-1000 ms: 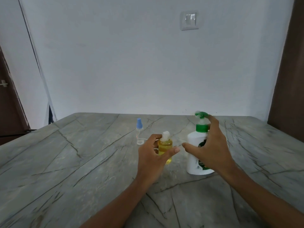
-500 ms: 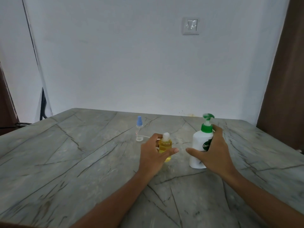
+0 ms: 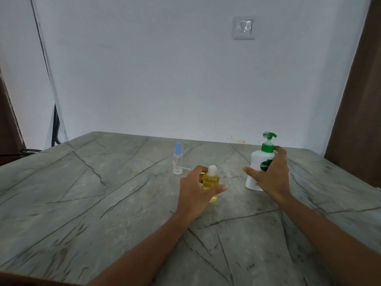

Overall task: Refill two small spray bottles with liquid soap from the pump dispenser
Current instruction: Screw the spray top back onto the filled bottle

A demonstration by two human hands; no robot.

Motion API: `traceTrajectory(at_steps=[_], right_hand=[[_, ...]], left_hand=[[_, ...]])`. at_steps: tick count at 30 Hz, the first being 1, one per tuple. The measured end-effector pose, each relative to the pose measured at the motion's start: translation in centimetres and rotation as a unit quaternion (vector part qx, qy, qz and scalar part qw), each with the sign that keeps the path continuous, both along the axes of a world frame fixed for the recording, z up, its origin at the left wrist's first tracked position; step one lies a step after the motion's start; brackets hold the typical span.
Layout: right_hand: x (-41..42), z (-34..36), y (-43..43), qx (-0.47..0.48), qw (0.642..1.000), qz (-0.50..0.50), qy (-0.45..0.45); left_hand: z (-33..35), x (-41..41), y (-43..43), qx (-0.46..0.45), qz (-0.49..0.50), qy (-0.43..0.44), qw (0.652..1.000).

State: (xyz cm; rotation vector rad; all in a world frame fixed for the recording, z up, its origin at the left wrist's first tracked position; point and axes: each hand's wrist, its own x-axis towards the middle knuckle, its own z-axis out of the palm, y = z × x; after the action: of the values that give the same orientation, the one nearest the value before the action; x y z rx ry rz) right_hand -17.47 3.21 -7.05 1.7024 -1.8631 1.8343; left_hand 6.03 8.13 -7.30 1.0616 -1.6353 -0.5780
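A small bottle of yellow liquid (image 3: pixel 210 180) with a white top stands on the grey stone table (image 3: pixel 103 193); my left hand (image 3: pixel 195 190) grips it, thumb in front and fingers behind. To its right stands the white pump dispenser (image 3: pixel 257 162) with a green pump head. My right hand (image 3: pixel 270 174) wraps round its body. Farther back stands a small clear spray bottle (image 3: pixel 177 155) with a blue cap, and a white tube lies on the table at its base.
The table ends at a white wall with a light switch (image 3: pixel 243 27). A dark wooden panel (image 3: pixel 358 100) rises at the right. A black cable (image 3: pixel 55 129) hangs behind the table's far left corner.
My right hand has slid the pump dispenser to the right and farther back, away from the yellow bottle. My left hand has kept its hold on the yellow bottle.
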Motion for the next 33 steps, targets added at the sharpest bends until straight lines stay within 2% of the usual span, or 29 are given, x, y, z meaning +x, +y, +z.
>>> traceTrajectory(at_steps=[7,9,11,12,14,16,18,21,24,29,33], right_hand=[[0.1,-0.8,1.0,0.008,1.0,0.028,-0.007],[0.2,-0.6,2.0,0.005,0.998,-0.052,0.023],[0.7,0.3,3.6,-0.094,0.984,-0.122,0.095],[1.1,1.1,4.5,-0.16,0.971,-0.122,0.131],[2.5,2.9,5.7,-0.211,0.959,-0.038,0.183],[4.2,4.1,5.6,-0.139,0.961,0.076,0.227],[5.8,4.4,3.9,-0.033,0.945,0.147,0.29],[7.6,3.2,-0.3,0.093,0.929,0.181,0.308],[8.9,1.6,-3.7,0.176,0.917,0.187,0.307],[10.4,0.2,-6.8,0.234,0.903,0.151,0.328],[11.1,-0.4,-7.7,0.204,0.894,0.159,0.365]], left_hand=[[-0.1,0.0,-0.1,0.006,0.002,0.016,1.0],[-0.1,0.2,-0.2,0.008,0.01,0.023,1.0],[0.2,0.6,-0.4,0.012,0.022,0.036,0.999],[0.3,0.9,-0.5,0.016,0.031,0.042,0.998],[0.5,1.3,-0.7,0.024,0.054,0.057,0.997],[0.6,1.7,-0.9,0.025,0.077,0.064,0.995],[0.6,2.0,-1.1,0.027,0.096,0.058,0.993],[0.7,2.4,-1.3,0.027,0.112,0.059,0.992],[0.8,2.6,-1.3,0.022,0.116,0.056,0.991],[0.2,2.5,-1.8,0.008,0.123,0.038,0.992],[-0.2,2.1,-2.1,0.006,0.123,0.038,0.992]])
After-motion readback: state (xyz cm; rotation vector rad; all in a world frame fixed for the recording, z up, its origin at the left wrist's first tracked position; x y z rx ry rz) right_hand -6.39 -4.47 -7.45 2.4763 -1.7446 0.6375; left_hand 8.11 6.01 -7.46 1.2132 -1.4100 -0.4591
